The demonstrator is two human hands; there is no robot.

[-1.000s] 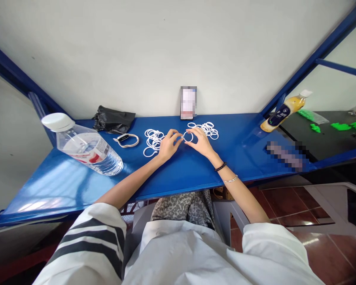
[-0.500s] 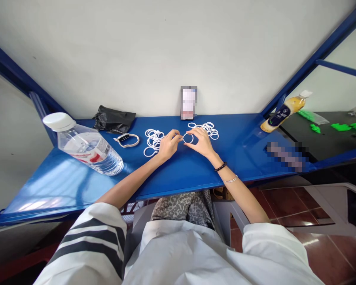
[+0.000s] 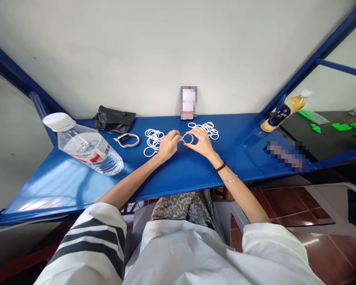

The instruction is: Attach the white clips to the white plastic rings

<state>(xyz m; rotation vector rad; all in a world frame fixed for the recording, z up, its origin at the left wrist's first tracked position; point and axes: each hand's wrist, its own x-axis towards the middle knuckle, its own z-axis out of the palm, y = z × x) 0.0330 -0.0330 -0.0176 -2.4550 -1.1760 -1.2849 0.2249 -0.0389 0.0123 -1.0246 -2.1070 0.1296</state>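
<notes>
Between my two hands, above the blue table (image 3: 178,174), is one thin white plastic ring (image 3: 192,138). My right hand (image 3: 202,143) pinches it from the right with thumb and forefinger curved around it. My left hand (image 3: 169,145) has its fingertips closed at the ring's left edge; the spot they grip is partly hidden by the fingers. Just left of my left hand lies a loose pile of similar white rings (image 3: 152,139). Another group of white rings (image 3: 214,132) lies behind my right hand, which covers part of it.
On the left stand a large water bottle (image 3: 90,148), a wristwatch (image 3: 124,137) and a black plastic bag (image 3: 114,119). A phone (image 3: 189,103) leans on the wall. At the right are a yellow drink bottle (image 3: 284,113), a blurred item (image 3: 286,155) and green pieces (image 3: 341,126).
The fingers of my left hand have shifted slightly and curled a little at the ring's left edge. My right hand, the ring and both piles look the same.
</notes>
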